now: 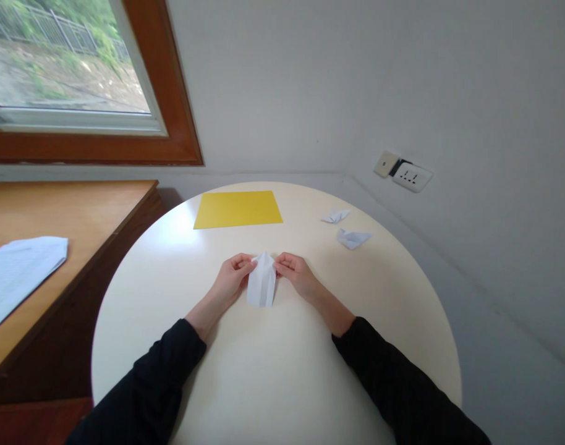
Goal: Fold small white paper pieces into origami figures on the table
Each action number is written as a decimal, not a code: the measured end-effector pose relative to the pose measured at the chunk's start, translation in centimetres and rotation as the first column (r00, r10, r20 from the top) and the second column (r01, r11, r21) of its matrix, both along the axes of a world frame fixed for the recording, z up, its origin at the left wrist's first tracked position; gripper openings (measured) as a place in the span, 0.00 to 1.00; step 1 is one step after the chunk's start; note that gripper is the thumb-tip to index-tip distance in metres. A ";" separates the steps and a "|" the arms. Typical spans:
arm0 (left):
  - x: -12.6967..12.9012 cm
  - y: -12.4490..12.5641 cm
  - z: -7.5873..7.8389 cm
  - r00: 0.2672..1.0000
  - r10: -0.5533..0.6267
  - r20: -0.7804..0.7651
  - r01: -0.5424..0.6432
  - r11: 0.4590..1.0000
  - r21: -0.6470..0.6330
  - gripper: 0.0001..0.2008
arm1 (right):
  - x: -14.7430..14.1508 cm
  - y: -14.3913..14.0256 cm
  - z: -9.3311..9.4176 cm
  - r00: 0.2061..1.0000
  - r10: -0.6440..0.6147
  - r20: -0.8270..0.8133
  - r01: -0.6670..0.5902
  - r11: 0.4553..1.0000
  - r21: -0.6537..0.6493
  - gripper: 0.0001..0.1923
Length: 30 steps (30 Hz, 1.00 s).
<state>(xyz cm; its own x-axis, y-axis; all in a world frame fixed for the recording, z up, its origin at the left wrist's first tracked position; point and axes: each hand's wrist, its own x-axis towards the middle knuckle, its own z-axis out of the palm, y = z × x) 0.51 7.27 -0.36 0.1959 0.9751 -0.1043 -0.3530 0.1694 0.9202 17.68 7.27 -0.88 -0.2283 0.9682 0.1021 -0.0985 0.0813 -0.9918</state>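
Note:
A folded white paper (262, 285) with a pointed top and lengthwise creases is held just over the round table, near its middle. My left hand (233, 275) pinches its upper left edge between thumb and fingers. On the opposite edge, my right hand (297, 272) has its thumb and fingertips closed on the paper too. Past my right hand lie two small folded white paper pieces, one crumpled-looking with thin points (335, 216) and a larger one (353, 238) closer to me.
A yellow sheet (238, 210) lies flat near the far edge of the white round table (273, 383). To the left, papers (23, 272) rest on a wooden desk (78, 204). A wall with sockets (412, 177) rises behind at the right, and a wood-framed window is at upper left.

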 end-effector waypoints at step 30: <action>-0.2 -0.4 -0.2 0.960 -0.070 -0.272 0.113 0.983 0.146 0.16 | -0.7 -0.2 -0.4 0.999 -0.033 0.026 0.033 0.999 0.026 0.14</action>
